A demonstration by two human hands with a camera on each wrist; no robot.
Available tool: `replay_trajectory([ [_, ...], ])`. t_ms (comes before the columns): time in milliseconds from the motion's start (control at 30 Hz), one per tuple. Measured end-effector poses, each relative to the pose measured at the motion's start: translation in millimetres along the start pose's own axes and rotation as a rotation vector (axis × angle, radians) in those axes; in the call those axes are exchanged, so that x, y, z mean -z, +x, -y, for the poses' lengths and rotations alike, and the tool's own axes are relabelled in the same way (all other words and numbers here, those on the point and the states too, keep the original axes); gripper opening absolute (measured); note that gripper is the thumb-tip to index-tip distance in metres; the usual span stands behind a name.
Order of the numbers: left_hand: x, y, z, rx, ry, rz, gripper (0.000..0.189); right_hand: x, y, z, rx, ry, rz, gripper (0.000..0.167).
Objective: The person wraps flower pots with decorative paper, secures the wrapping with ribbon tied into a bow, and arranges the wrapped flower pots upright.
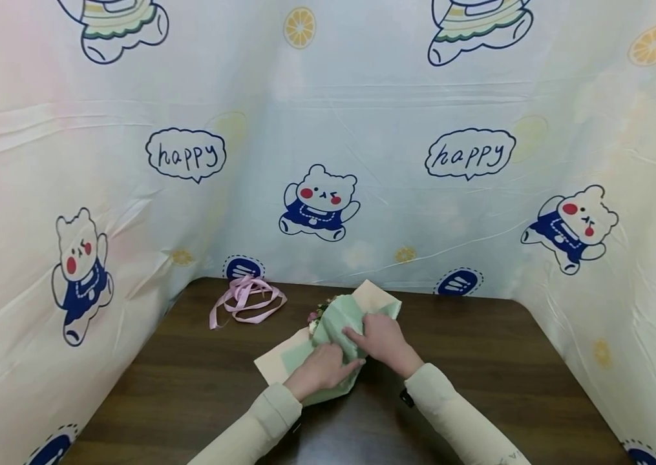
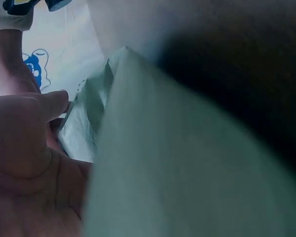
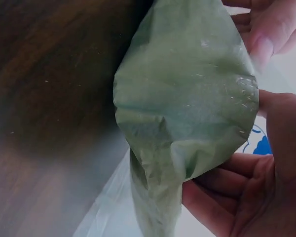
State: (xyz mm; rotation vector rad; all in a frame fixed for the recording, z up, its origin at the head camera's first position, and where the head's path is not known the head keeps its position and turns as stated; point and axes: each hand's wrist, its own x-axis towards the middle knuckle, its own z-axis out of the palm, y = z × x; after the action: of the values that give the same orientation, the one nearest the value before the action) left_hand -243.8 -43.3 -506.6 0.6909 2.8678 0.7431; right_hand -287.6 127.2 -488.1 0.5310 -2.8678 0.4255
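Observation:
A small flower bouquet lies tilted on the table, its blooms point(image 1: 313, 318) showing at the upper left of its wrapping paper point(image 1: 344, 321). The paper is pale green with cream outer parts and is creased around the bundle. My left hand point(image 1: 322, 371) grips the lower left of the paper, fingers bent over it and thumb pointing right. On the upper right side, my right hand point(image 1: 382, 339) holds the green paper between thumb and fingers. In the right wrist view the right hand point(image 3: 256, 182) lies along the paper's edge, with the left thumb point(image 3: 261, 52) close above. The stems are hidden.
A loosely coiled pink ribbon point(image 1: 246, 300) lies at the back left of the dark wooden table point(image 1: 467, 361). A printed cloth curtain point(image 1: 397, 116) hangs behind the table and along both sides.

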Motion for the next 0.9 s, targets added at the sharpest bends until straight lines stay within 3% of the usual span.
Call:
replay_trajectory([
  [233, 3.0, 3.3, 0.0, -0.011, 0.022, -0.022, 0.056, 0, -5.9, 1, -0.009, -0.021, -0.053, 0.063],
  [400, 0.3, -1.0, -1.3, 0.016, 0.097, -0.051, 0.055, -1, -8.6, 2, -0.013, -0.028, -0.074, 0.065],
  [500, -3.6, -5.0, -3.4, 0.028, 0.145, -0.11, 0.052, -2, -8.2, 4, -0.012, -0.039, -0.076, 0.065],
  [700, -10.8, -11.3, -8.8, 0.058, 0.079, -0.263, 0.035, -2, -8.6, 12, 0.013, -0.077, -0.128, 0.064],
  [900, -15.1, -12.6, -7.5, 0.054, 0.076, -0.331, 0.025, 0, -11.1, 20, 0.027, -0.128, -0.159, 0.067],
])
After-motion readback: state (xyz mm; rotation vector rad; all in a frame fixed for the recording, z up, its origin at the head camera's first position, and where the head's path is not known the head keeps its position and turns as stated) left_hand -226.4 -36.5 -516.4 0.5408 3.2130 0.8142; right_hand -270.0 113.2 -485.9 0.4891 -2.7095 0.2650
